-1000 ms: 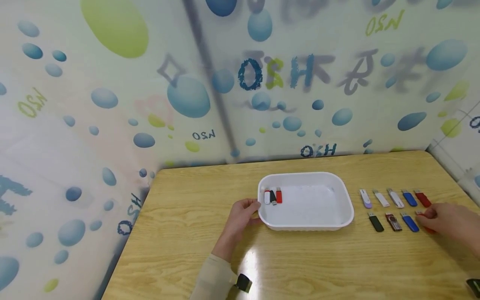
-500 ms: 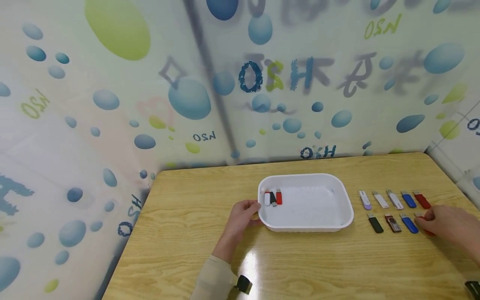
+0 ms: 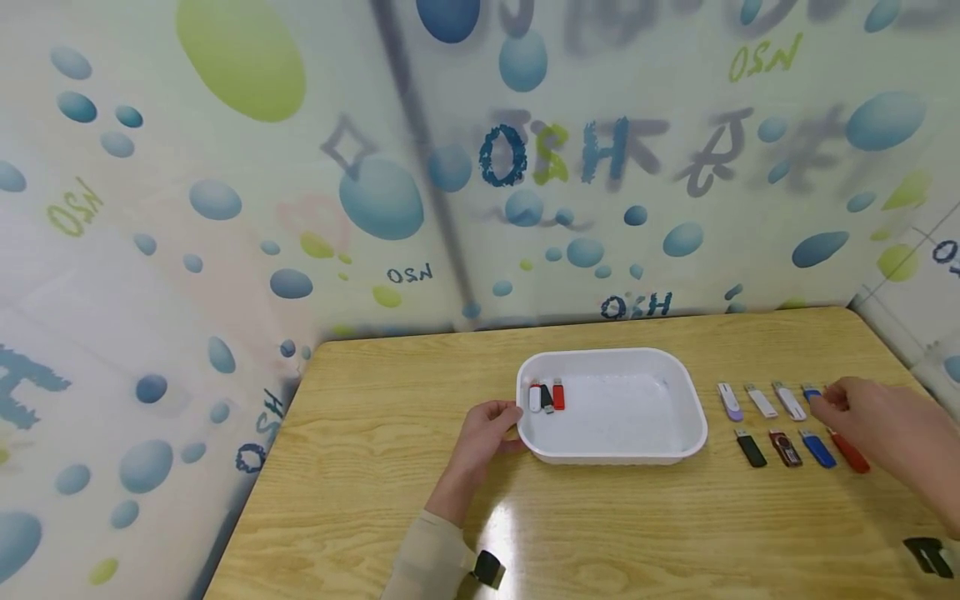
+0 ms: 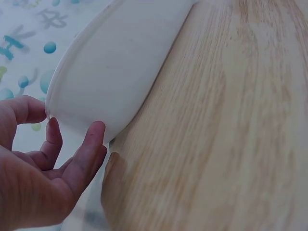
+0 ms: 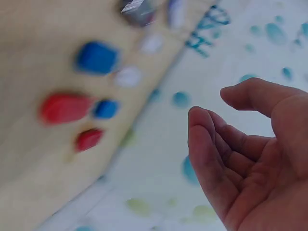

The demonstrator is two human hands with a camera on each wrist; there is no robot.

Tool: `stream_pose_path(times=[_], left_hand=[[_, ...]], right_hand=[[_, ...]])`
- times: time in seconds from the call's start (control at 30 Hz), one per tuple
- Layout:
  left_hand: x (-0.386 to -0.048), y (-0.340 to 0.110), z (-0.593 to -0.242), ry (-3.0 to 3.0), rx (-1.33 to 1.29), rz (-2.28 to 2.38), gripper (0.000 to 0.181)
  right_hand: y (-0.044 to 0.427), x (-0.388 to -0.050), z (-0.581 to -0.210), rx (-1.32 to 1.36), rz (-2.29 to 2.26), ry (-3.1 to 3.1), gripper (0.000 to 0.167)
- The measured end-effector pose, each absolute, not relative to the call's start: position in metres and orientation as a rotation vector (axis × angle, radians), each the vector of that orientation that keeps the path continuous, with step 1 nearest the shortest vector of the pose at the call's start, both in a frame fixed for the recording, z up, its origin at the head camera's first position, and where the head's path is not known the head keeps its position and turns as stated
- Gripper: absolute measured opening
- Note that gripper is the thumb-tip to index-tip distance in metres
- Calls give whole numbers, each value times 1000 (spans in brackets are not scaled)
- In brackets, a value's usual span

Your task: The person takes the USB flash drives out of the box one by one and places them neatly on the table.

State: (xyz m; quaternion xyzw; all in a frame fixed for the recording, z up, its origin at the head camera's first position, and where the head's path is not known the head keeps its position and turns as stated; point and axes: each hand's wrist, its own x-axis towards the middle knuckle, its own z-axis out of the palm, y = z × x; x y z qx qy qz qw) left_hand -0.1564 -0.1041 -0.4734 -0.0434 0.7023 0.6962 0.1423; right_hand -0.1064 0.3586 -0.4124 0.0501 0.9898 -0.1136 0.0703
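Observation:
My left hand (image 3: pixel 483 437) pinches the left rim of a white plastic tray (image 3: pixel 611 457) between thumb and fingers; the left wrist view shows this grip (image 4: pixel 60 175) too. Inside the tray, at its left end, lie a white USB stick (image 3: pixel 535 397), a black one (image 3: pixel 547 398) and a red one (image 3: pixel 558 395). Over the right end of two rows of USB sticks hovers my right hand (image 3: pixel 888 425). Its thumb and fingers (image 5: pixel 204 144) stand apart in the right wrist view, with nothing between them. A red USB stick (image 3: pixel 851 452) lies below it; the hand largely covers the far row's end.
In the near row lie black (image 3: pixel 751 449), brown-red (image 3: pixel 785 448) and blue (image 3: pixel 818 449) USB sticks. White-and-purple (image 3: pixel 730 402), white (image 3: pixel 761 401) and silver-white (image 3: pixel 790 402) ones form the far row with a partly hidden blue one (image 3: pixel 810 392). A patterned curtain (image 3: pixel 375 208) hangs behind the wooden table (image 3: pixel 360 467).
My right hand has let go of the near row's red USB stick and risen toward the far row, uncovering that stick. The left hand stays on the tray.

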Motion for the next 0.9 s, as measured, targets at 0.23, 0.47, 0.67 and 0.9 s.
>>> stream_pose_path(times=[0.23,0.47,0.67,0.9], left_hand=[[-156,-105,-474,2020,-132,2004,32],[-156,-105,-474,2019,-132,2013,32],[-157,-104,-472,2011,-153,1998,33],[-157,-105,-470,1995,-145,2003,34]], right_hand=[[314,-113,-388,-47,-390,3048,36],[265,-125,-377,-218,-470,3088,30],[225,-137,-364,-323,-448,3087,28],[188,-153,-354,-486,-415,3104,23]])
